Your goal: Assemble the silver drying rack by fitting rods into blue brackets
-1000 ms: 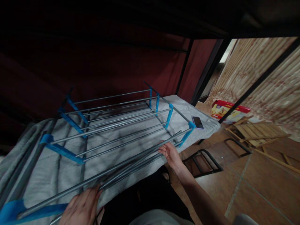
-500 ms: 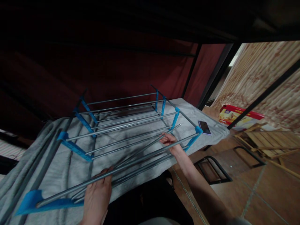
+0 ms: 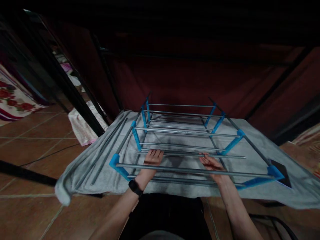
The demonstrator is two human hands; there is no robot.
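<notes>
We see the blue-jointed rack (image 3: 185,130) lying flat on the grey blanket (image 3: 82,170) at twelve o'clock, our left hand (image 3: 153,157) and right hand (image 3: 211,163) each gripping the loose steel rod (image 3: 180,154) across its near side.

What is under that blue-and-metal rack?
A grey cloth lies spread under the rack, reaching past it left and right. Whatever bears the cloth is covered by it.

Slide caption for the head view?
Left hand and right hand on a metal rod across a blue-jointed rack lying on grey cloth.
</notes>
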